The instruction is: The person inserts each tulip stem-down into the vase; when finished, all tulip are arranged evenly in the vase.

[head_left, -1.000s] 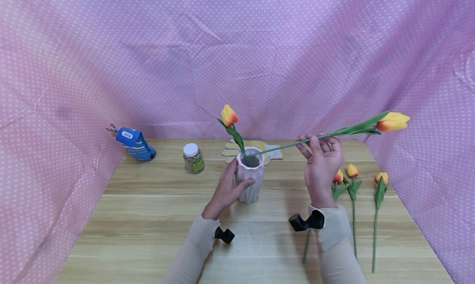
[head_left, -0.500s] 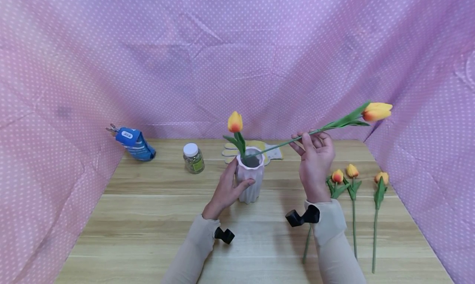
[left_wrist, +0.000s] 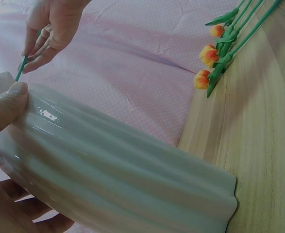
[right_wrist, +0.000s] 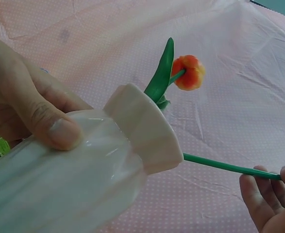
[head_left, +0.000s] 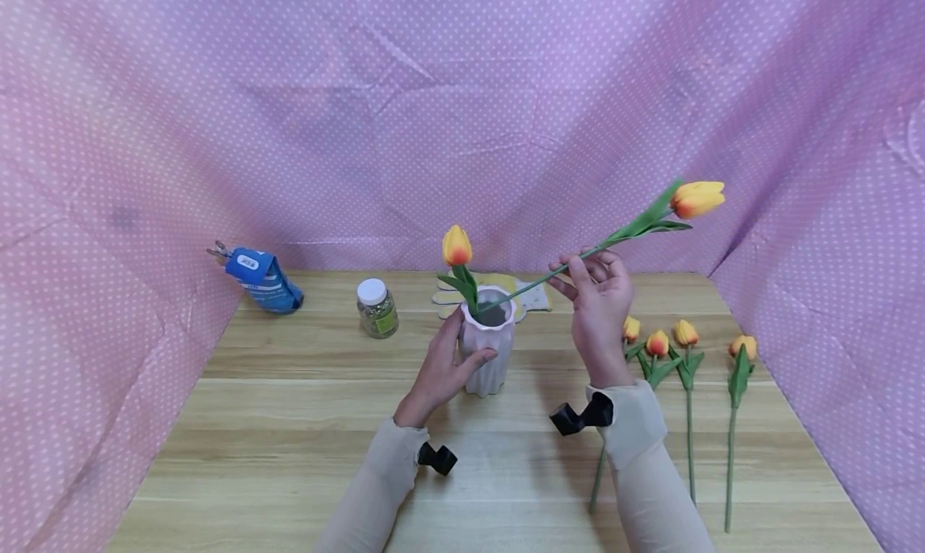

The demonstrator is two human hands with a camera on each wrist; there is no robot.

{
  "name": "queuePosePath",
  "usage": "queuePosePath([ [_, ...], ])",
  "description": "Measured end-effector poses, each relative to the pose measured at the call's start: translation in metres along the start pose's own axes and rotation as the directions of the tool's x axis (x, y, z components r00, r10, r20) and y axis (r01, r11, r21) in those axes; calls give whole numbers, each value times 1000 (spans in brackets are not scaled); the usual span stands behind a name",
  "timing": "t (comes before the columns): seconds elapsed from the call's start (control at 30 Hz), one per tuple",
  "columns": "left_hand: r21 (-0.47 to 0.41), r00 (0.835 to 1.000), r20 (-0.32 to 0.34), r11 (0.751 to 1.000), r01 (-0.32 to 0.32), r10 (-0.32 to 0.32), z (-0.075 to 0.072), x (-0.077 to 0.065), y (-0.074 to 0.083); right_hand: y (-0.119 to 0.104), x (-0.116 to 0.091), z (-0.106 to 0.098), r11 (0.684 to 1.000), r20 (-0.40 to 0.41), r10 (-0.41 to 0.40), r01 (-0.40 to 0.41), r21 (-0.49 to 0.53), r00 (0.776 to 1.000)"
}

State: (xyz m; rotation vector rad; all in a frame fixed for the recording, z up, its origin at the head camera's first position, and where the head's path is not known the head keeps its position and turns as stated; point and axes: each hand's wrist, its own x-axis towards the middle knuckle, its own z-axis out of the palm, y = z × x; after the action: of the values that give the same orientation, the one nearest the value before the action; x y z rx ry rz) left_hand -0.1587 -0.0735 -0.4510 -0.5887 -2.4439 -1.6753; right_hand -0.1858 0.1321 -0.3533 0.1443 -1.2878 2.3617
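A white ribbed vase (head_left: pixel 486 364) with a wavy rim stands upright on the table, and my left hand (head_left: pixel 444 364) grips it just below the rim, thumb in front. One yellow-orange tulip (head_left: pixel 457 246) stands in the vase, leaning left. My right hand (head_left: pixel 600 304) pinches the green stem of a second tulip (head_left: pixel 697 200), which slants up to the right. That stem's lower end is inside the vase mouth, its tip hidden by the wall in the right wrist view, where the stem (right_wrist: pixel 215 165) runs from the rim to my fingers.
Several tulips lie at the right, among them one tulip (head_left: pixel 740 376) near the table edge. Behind the vase lies a yellow-white glove (head_left: pixel 531 294). A white-lidded jar (head_left: pixel 377 308) and a blue clipped bag (head_left: pixel 262 280) stand left. Pink dotted cloth (head_left: pixel 462 119) hangs around the table.
My right hand has moved left toward the vase, tilting the held tulip steeper as its bloom rises. The tulip in the vase has turned and settled lower. The left hand stays put.
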Motion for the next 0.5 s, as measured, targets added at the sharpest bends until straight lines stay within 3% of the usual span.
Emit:
queuePosePath([
  [0.27,-1,1000,3,1000,18,-18,0,0,0,4,3,5,992,60,47,-40,-119,997],
  [0.5,1,1000,2,1000,15,-15,1,0,-1,6,6,12,987,99,61,-46,-154,993],
])
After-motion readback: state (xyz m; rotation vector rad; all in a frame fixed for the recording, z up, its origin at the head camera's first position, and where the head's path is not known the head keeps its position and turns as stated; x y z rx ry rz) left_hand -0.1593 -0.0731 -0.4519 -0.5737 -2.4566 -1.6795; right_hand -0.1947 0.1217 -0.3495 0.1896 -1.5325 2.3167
